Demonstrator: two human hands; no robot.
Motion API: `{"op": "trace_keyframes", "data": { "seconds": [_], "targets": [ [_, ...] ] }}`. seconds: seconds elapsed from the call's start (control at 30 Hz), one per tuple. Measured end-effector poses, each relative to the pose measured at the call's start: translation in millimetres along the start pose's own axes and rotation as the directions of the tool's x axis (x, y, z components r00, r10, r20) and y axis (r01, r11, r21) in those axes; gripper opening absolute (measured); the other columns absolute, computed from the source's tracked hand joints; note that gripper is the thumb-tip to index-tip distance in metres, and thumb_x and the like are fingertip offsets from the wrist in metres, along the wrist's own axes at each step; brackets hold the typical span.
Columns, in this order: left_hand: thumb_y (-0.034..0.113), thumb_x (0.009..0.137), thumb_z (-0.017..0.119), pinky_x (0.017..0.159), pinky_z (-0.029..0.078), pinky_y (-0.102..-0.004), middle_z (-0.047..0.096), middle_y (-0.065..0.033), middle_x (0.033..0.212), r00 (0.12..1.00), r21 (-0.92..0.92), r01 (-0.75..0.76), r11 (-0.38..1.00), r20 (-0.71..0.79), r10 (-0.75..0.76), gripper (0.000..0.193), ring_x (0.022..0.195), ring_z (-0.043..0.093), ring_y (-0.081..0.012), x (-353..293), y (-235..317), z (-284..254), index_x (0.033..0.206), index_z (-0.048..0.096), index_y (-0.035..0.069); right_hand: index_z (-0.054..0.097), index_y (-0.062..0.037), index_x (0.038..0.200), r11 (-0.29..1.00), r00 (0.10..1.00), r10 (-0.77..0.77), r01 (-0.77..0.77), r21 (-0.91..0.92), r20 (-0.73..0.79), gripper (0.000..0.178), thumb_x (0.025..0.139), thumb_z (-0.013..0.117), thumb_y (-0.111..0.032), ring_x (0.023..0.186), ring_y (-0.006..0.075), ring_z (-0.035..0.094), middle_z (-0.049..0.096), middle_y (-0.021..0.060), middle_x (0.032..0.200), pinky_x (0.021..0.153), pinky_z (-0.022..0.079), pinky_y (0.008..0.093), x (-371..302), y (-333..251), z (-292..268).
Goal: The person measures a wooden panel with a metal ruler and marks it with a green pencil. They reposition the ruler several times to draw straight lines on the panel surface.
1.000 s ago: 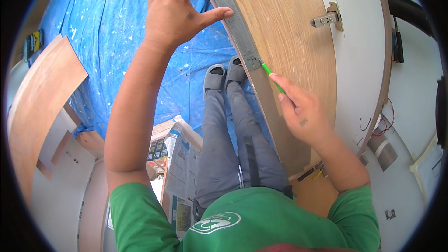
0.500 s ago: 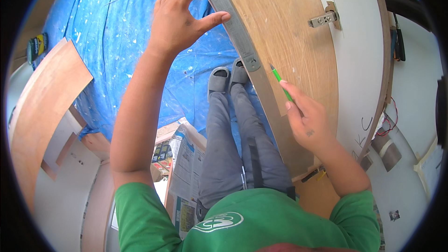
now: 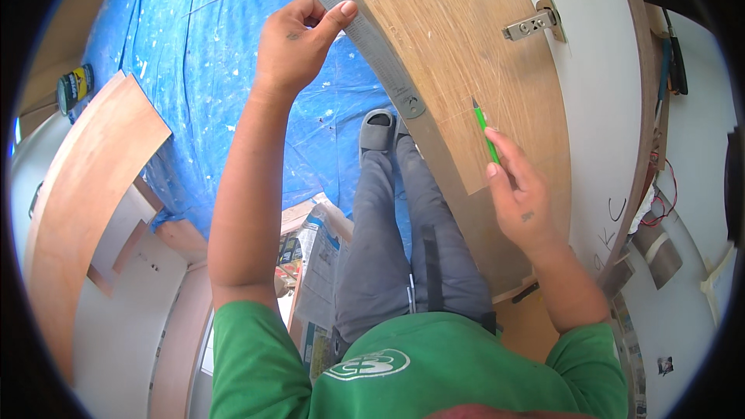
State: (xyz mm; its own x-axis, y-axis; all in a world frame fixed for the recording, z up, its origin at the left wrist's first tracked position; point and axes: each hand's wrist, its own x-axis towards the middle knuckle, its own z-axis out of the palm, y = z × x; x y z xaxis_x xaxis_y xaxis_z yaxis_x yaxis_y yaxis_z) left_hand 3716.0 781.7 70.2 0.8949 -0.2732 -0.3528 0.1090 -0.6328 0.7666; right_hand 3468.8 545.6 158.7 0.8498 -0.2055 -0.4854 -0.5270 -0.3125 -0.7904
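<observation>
A long grey metal ruler (image 3: 380, 60) lies along the left edge of a wood-grained board (image 3: 434, 23). My left hand (image 3: 295, 48) is at the ruler's left edge, its fingers curled and its thumb over the metal; the fingertips are partly hidden. In my right hand (image 3: 521, 198) is a slim green pencil (image 3: 483, 120), pinched between thumb and fingers. Its dark tip points away from me, just above the board's surface or touching it; I cannot tell which. Pale scratch-like lines run across the board near the tip.
A white panel with a metal hinge (image 3: 534, 25) stands right of the board. Blue sheeting (image 3: 209, 62) covers the floor at the left, beside a wooden piece (image 3: 101, 155) and a dark green container (image 3: 75, 87). Red wires (image 3: 669, 198) lie far right. My legs are below the board's left edge.
My left hand has come nearer along the ruler, and its spread fingers have curled in. My right hand has shifted slightly right with the pencil. The whole view has tilted a little.
</observation>
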Motion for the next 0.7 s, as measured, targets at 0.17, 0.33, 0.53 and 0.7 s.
{"op": "trace_keyframes", "data": {
  "seconds": [0.17,0.33,0.53,0.7],
  "targets": [
    [0.042,0.100,0.070,0.062,0.043,-0.0269,0.059,0.0006,0.071,1.000,-0.187,-0.013,0.982,0.024,0.018,0.045,0.067,0.049,-0.0096,-3.1,-14.2,-8.6,0.080,0.066,0.002,0.060,-0.0007,0.140,0.999,0.999,-0.035,0.035,0.008,0.010,0.043,0.097,0.058,0.004,0.078,0.0125,0.062,0.072,0.0163,0.120,0.074,0.051,0.0259,-2.8,1.8,-6.2],
    [0.037,0.103,0.066,0.077,0.044,-0.0280,0.063,-0.0006,0.084,0.998,-0.424,-0.051,0.904,0.015,0.063,0.037,0.082,0.051,-0.0108,-2.2,-18.2,-23.6,0.088,0.068,0.004,0.058,0.0005,0.141,0.996,0.996,-0.093,0.093,-0.001,-0.005,0.043,0.098,0.057,0.004,0.082,0.0125,0.062,0.072,0.0152,0.117,0.077,0.051,0.0259,1.2,-10.8,-11.9],
    [0.034,0.105,0.065,0.077,0.045,-0.0287,0.062,-0.0002,0.083,0.998,-0.542,-0.050,0.839,-0.052,0.026,0.034,0.081,0.053,-0.0111,17.2,-21.9,-27.3,0.087,0.065,0.005,0.057,0.0014,0.142,0.999,0.999,-0.050,0.050,0.001,0.013,0.043,0.099,0.056,0.003,0.079,0.0102,0.057,0.069,0.0113,0.108,0.074,0.049,0.0252,12.2,-29.2,-8.6],
    [0.030,0.105,0.065,0.073,0.043,-0.0258,0.059,0.0018,0.081,0.997,-0.545,-0.077,0.835,-0.044,0.062,0.034,0.079,0.050,-0.0080,35.2,-21.6,-24.9,0.085,0.062,0.004,0.057,0.0011,0.142,0.997,1.000,0.013,-0.011,0.074,-0.028,0.044,0.099,0.057,0.003,0.078,0.0100,0.054,0.066,0.0085,0.101,0.073,0.048,0.0248,23.5,-33.2,6.1]
  ]
}}
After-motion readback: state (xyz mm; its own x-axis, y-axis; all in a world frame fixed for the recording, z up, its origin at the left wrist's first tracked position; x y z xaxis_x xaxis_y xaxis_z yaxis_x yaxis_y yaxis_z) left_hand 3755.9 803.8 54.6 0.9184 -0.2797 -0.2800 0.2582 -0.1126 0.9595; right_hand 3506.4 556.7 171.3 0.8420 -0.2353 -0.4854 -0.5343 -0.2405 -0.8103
